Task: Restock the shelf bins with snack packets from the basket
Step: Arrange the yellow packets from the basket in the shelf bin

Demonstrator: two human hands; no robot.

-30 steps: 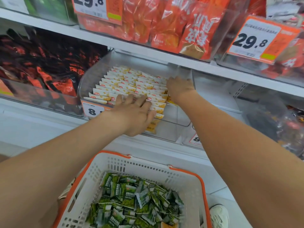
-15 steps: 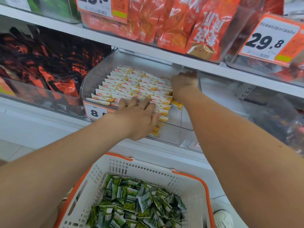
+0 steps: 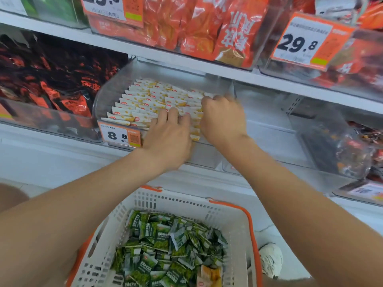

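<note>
Pkts point(image 3: 157, 100), white w/ yellow print, stood on edge in tight rows inside the clear bin point(image 3: 107, 94) on the middle shelf, centre of view. L hand point(image 3: 167, 139) lay on the near rows, fingers straight and spread, pressing the pkts w/o gripping any. R hand point(image 3: 222, 119) was at the bin's right side, just beside the L hand. Its fingers were bent down into the rows, but it was blurred, so I couldn't tell whether it held a pkt.

Progress, as a judgement: this bin looked nearly full, w/ rows running from the near wall most of the way back and a bare strip at the far end. The step in hand seemed to be squaring up the rows. Basket point(image 3: 186, 204), near and below, held a heap of green pkts point(image 3: 165, 245). None of that kind showed on the shelf, so most of the restock prob. remained.

Counts:
- Hands: 2.
- Bin being worked: 1.
- White pkts: approx 3 columns across, dozens in all, too packed for an exact no.
- Basket: 1.
- Green pkts: several dozen, overlapping, not countable.
- Yellow-orange pkt point(image 3: 209, 274): 1, at the basket's near right.
- Readable tags: 3. These were the 8.8 tag point(image 3: 120, 135) on the bin's near wall, the left 29.8 tag point(image 3: 112, 7) and the right 29.8 tag point(image 3: 304, 42) on the shelf above.

Further out were black-red packs point(image 3: 51, 79) left of the bin, orange packs point(image 3: 207, 27) above it, another clear bin point(image 3: 269, 121) just right of it, and 1 white shoe point(image 3: 270, 259) near right of the basket.
</note>
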